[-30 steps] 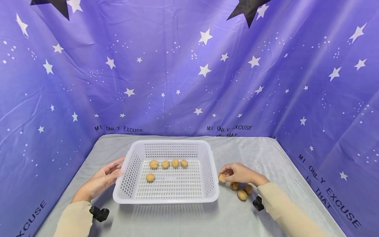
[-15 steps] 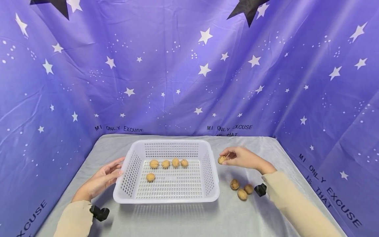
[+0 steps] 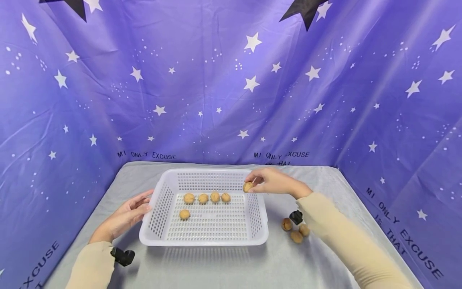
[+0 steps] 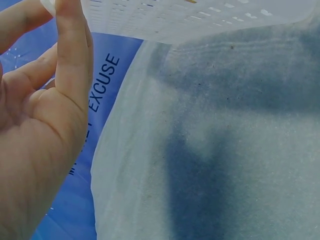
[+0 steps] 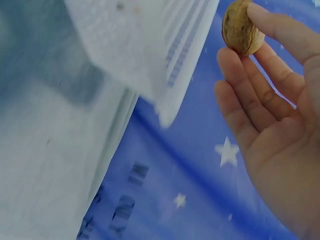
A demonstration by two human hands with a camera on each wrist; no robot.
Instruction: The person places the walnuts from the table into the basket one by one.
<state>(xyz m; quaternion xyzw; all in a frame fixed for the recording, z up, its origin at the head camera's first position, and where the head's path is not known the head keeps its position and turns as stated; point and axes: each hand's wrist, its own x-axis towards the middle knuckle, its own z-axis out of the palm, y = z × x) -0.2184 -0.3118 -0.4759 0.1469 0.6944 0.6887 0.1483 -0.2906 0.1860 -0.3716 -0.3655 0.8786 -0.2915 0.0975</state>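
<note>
A white plastic basket (image 3: 203,243) with slotted walls stands on the table. Inside it, several walnuts (image 3: 214,196) lie in a row toward the back, and a single walnut (image 3: 184,214) sits in front of them at the left. My left hand (image 3: 124,216) holds the basket's left rim between thumb and fingers; the left wrist view catches that hand (image 4: 45,100) at the rim's edge. Over the basket's back right corner, my right hand (image 3: 272,181) pinches a walnut (image 5: 241,29) between thumb and fingertips.
Three walnuts (image 3: 296,236) lie grouped on the grey cloth (image 3: 216,273), right of the basket and below the right forearm. A purple star-printed curtain (image 3: 202,100) encloses the table at the back and both sides.
My right hand has lifted a walnut from beside the basket, moving it up and then left over the back right rim. The left hand has stayed at the left rim.
</note>
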